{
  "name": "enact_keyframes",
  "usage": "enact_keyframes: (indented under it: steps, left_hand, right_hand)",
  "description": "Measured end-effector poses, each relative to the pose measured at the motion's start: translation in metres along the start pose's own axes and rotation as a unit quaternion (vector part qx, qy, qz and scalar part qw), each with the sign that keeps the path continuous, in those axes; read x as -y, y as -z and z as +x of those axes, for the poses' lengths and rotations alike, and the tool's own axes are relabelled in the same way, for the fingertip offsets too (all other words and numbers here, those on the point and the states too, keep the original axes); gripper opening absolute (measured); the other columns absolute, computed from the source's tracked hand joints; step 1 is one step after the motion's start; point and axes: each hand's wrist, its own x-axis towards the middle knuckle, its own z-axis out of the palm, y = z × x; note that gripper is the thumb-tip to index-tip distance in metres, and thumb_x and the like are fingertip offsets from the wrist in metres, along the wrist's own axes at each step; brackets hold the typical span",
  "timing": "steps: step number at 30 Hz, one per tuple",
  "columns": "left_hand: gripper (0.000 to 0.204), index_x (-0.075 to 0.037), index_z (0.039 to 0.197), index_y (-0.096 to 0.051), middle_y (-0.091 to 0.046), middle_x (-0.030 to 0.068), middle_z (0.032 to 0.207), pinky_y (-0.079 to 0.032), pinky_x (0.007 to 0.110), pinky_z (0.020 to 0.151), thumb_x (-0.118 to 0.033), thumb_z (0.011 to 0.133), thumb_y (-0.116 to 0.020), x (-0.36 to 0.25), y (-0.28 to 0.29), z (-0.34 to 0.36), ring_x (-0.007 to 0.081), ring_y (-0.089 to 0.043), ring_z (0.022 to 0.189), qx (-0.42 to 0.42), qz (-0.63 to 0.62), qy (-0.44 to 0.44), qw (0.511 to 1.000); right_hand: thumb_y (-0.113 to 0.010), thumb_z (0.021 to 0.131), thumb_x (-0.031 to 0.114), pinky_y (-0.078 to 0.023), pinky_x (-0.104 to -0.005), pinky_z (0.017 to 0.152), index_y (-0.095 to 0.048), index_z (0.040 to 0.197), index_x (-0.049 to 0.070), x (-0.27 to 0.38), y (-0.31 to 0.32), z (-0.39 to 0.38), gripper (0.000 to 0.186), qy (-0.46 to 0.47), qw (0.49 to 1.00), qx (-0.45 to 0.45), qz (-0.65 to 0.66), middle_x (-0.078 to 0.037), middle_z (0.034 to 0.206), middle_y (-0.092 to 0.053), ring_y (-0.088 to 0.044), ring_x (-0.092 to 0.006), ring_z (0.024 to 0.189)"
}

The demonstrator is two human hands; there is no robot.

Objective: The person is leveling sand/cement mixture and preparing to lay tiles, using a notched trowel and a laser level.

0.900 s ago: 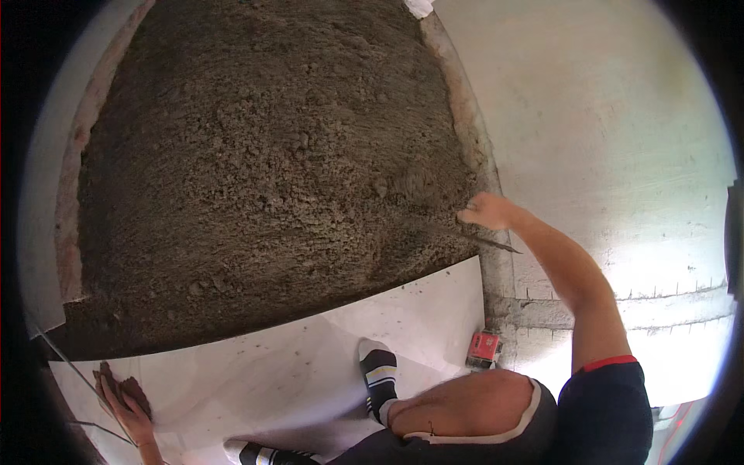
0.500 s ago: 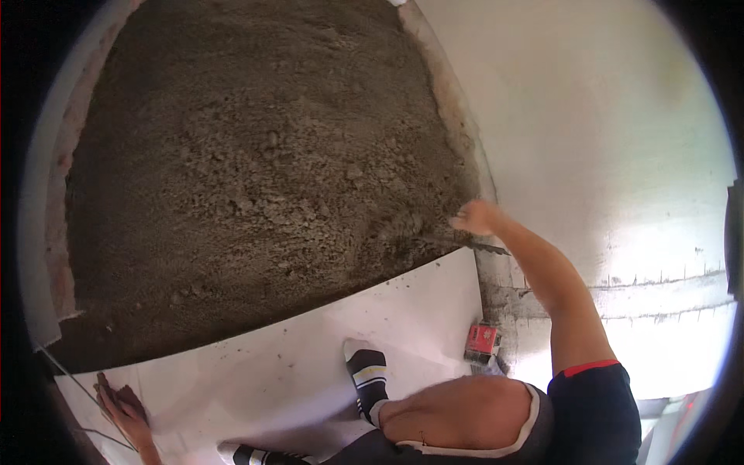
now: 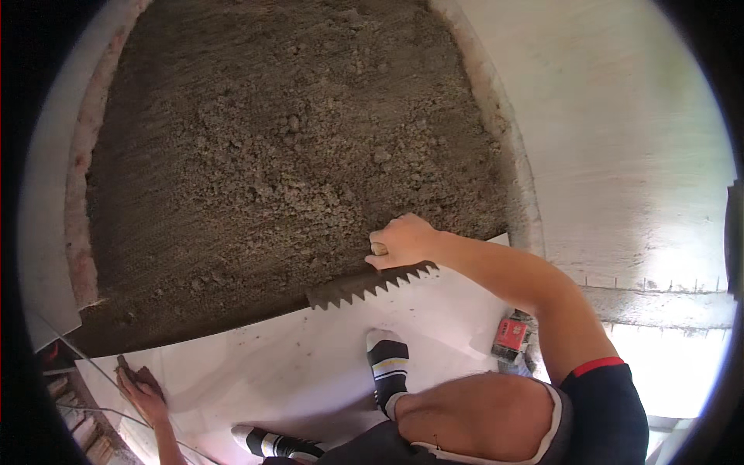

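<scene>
My right hand (image 3: 403, 240) is closed round the handle of a notched trowel (image 3: 372, 285), whose toothed blade lies along the far edge of a large white tile (image 3: 271, 356). Beyond that edge spreads a bed of damp, crumbly grey-brown mortar (image 3: 271, 178), rough and lumpy in the middle, smoother at the left. At the tile's left end, my left hand (image 3: 143, 397) is closed on a dark brown, mortar-coloured object. A short stub sticks out past its fingers; the hand hides most of the thing, so its kind cannot be made out.
My feet in striped socks (image 3: 387, 364) are on the white tile. A small red and black box (image 3: 511, 337) stands by its right end. Pale wall (image 3: 620, 155) rises at the right. Thin rods (image 3: 101, 370) and stacked pieces (image 3: 97, 449) lie at the lower left.
My right hand has swept left and slightly nearer with the notched trowel, whose blade now shows broadly along the tile's edge. The left hand keeps its hold; the whole view has shifted a little.
</scene>
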Motion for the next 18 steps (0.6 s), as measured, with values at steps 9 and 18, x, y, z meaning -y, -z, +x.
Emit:
enact_keyframes:
  steps: [9,18]
  left_hand:
    - [0.055,-0.001,0.147,-0.035,-0.035,0.0272,0.146,-0.031,0.054,0.113,-0.025,0.098,-0.037,-0.002,0.009,0.002,0.0456,-0.035,0.137,-0.012,-0.043,-0.011,0.999]
    - [0.053,-0.002,0.148,-0.034,-0.036,0.0265,0.145,-0.033,0.052,0.112,-0.026,0.101,-0.037,0.001,0.007,-0.002,0.045,-0.037,0.135,-0.034,-0.025,-0.018,0.999]
  right_hand:
    - [-0.051,0.09,0.061,-0.053,-0.0453,0.068,-0.065,0.087,0.013,-0.035,0.032,0.011,0.049,-0.088,0.987,-0.134,-0.015,-0.013,0.076,-0.068,-0.068,-0.0315,0.075]
    - [-0.058,0.086,0.065,-0.051,-0.0471,0.071,-0.064,0.088,0.006,-0.037,0.055,0.002,0.06,-0.054,0.995,-0.054,0.062,-0.017,0.078,-0.065,-0.066,-0.0334,0.077]
